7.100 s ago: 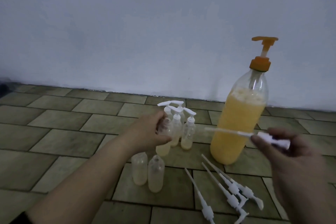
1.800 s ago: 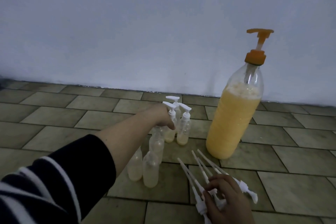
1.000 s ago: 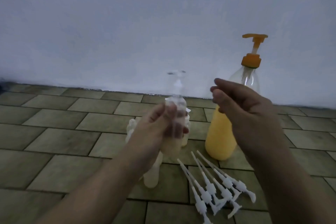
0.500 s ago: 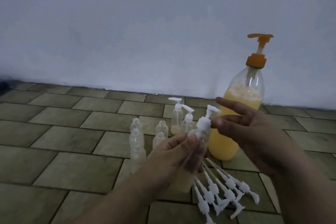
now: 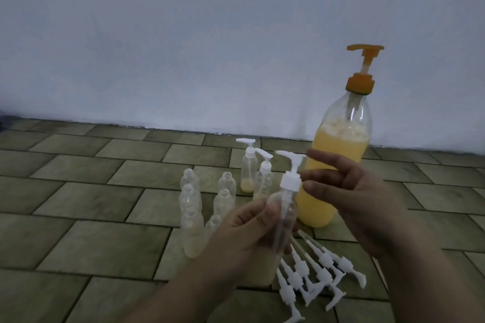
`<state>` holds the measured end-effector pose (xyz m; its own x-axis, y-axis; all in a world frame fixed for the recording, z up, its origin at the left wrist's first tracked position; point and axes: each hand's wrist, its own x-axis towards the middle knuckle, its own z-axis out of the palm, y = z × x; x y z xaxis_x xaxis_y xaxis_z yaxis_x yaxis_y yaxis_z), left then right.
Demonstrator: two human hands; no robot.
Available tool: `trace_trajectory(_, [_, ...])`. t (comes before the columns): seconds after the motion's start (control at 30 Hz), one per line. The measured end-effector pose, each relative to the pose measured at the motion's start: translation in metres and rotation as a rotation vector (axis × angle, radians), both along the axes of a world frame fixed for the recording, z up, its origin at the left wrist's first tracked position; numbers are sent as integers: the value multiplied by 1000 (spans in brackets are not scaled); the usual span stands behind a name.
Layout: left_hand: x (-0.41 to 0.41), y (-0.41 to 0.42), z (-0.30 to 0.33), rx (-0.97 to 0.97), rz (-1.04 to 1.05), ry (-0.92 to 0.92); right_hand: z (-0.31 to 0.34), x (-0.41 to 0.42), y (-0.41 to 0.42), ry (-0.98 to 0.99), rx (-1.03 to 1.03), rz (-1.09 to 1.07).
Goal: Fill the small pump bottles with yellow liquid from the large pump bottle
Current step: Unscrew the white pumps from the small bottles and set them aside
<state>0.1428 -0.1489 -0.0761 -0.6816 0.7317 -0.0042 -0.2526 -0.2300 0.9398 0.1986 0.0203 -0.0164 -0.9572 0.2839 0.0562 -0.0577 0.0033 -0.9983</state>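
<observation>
Leaning pump-end up and rightward, small pump bottle point(image 5: 282, 214) sits gripped by left hand point(image 5: 244, 238); right hand point(image 5: 351, 196) fingers spread.

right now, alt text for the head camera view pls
A person's left hand holds a small pump bottle tilted, while the right hand reaches for its white pump. Behind it, a large pump bottle of yellow liquid stands on a tiled floor among capless small bottles and loose white pumps.

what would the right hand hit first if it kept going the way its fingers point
Its fingers point left, at the white pump collar of the small bottle that the left hand grips. The right hand would probably meet that collar first; the gap looks slight, though depth is unclear.
</observation>
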Motion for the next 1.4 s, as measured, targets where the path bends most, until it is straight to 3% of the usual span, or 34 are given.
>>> trace_trajectory(0.13, [1,1,-2,-180,-28,128,-1,3,-12,6,155,37])
trace_trajectory(0.2, [2,3,-2,-254,-16,285,0,4,-11,54,144,-45])
trace_trajectory(0.3, [-3,1,-2,-462,118,616,9,11,0,204,-31,-235])
trace_trajectory(0.43, [-8,1,2,-641,228,888,9,27,18,463,-20,-384])
trace_trajectory(0.53, [-7,7,2,-775,214,1015,-8,34,30,487,57,-545])
trace_trajectory(0.7, [-8,19,-9,-972,178,1113,-70,41,33,257,109,-637])
trace_trajectory(0.8, [-13,25,-18,-1034,184,1099,-113,36,21,222,150,-667])
trace_trajectory(0.93, [-19,30,-25,-1103,186,1061,-149,28,10,284,526,-630])
trace_trajectory(1.13, [-19,34,-14,-1050,200,1114,-171,25,9,253,885,-464])
trace_trajectory(1.3, [-36,39,16,-959,318,1110,-178,23,8,233,921,-419])
trace_trajectory(1.4, [-63,48,33,-978,352,1013,-177,23,11,218,923,-436])
